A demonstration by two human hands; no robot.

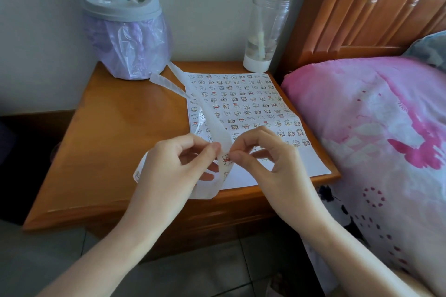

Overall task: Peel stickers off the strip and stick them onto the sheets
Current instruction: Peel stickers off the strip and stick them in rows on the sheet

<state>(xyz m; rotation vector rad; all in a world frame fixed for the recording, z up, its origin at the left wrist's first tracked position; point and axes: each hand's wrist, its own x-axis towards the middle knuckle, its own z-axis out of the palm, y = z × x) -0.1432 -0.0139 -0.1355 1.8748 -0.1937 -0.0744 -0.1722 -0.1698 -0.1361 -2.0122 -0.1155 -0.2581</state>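
Note:
A white sheet (243, 103) lies on the wooden nightstand (115, 132), covered with rows of small cartoon stickers down to near its front part, which is blank. A long translucent sticker strip (212, 125) loops from the back of the table over the sheet's left edge to my hands. My left hand (176, 166) pinches the strip between thumb and forefinger. My right hand (263, 157) pinches a small cartoon sticker (226, 158) at the strip's edge, fingertips touching those of the left hand. The strip's lower end curls under my left hand.
A grey bin (120, 19) with a purple bag stands at the nightstand's back left. A clear jar (265, 31) with a white base stands at the back right. A bed with a pink pillow (374, 128) and a wooden headboard borders the right side.

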